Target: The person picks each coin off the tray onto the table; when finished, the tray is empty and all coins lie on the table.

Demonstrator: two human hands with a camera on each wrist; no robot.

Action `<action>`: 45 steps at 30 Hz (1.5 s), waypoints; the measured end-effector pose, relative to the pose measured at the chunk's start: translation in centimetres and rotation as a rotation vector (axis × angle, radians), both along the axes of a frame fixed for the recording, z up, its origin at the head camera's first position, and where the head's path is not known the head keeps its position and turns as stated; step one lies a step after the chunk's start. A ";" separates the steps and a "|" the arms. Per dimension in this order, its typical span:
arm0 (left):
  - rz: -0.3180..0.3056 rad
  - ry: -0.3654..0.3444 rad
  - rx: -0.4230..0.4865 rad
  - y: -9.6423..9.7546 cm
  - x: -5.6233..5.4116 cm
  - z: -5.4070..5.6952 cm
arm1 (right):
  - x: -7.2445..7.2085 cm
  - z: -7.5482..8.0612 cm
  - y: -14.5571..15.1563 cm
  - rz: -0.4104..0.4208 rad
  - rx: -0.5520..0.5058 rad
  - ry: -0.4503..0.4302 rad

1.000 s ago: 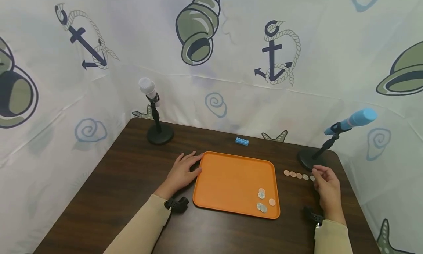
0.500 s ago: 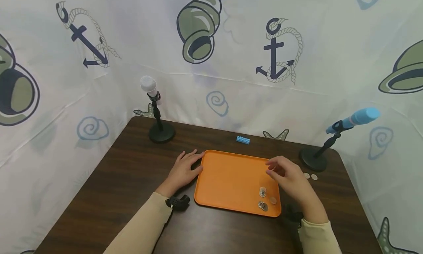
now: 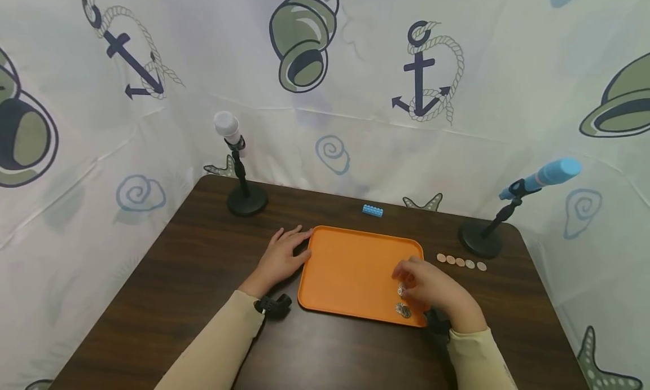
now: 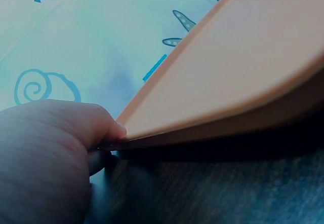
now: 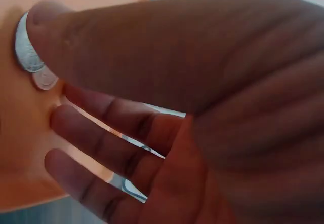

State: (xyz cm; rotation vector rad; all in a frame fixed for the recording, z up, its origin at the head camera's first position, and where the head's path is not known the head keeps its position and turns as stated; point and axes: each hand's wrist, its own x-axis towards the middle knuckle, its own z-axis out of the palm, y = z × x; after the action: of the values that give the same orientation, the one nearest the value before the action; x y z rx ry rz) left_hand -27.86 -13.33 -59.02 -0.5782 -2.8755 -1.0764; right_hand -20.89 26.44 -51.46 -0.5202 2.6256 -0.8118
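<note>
An orange tray (image 3: 350,266) lies on the dark wooden table. My left hand (image 3: 281,260) rests at its left side with fingers spread, touching the edge; the left wrist view shows the thumb (image 4: 109,125) at the rim. Over the tray's right part is my right hand (image 3: 439,291), fingers bent downward above the coins. Silver coins (image 3: 403,310) lie near the tray's lower right corner. Up close, the right thumb (image 5: 101,46) overlaps a silver coin (image 5: 26,51), with a copper-toned coin (image 5: 45,79) beside it. Other fingers hang loosely bent at the tray; the index fingertip is hidden.
Right of the tray, several coins (image 3: 460,262) form a row. A blue toy brick (image 3: 373,210) sits behind the tray. Two black stands rise at the back, one holding a white device (image 3: 227,125), the other a blue one (image 3: 550,174). A patterned cloth hangs behind.
From the right end of the coin row, my right hand has moved left across the tray's edge and down to the coins inside the tray. The left hand stays at the tray's left edge.
</note>
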 end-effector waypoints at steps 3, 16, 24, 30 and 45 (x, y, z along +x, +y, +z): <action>0.002 0.006 0.002 -0.1 0.0 0.1 | -0.1 -0.2 -0.6 -0.036 0.029 0.008; -0.010 0.018 -0.002 -0.1 0.0 -0.1 | -0.4 -1.6 -0.3 -0.061 0.000 -0.021; -0.016 0.004 -0.004 -0.3 0.0 -0.3 | -1.1 -2.7 0.9 -0.043 -0.204 0.023; -0.017 -0.001 0.000 -0.4 0.0 -0.1 | -1.7 -3.2 4.7 -0.155 -0.476 0.108; -0.021 0.010 0.011 -0.1 -0.1 0.0 | -0.9 -6.2 13.1 -0.549 -0.724 0.017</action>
State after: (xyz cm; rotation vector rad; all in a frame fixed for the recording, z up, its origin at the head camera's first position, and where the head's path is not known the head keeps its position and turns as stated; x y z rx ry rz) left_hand -27.96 -13.38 -59.06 -0.6126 -2.8590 -1.0885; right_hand -21.75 39.52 -57.68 0.0564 2.4433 -1.9534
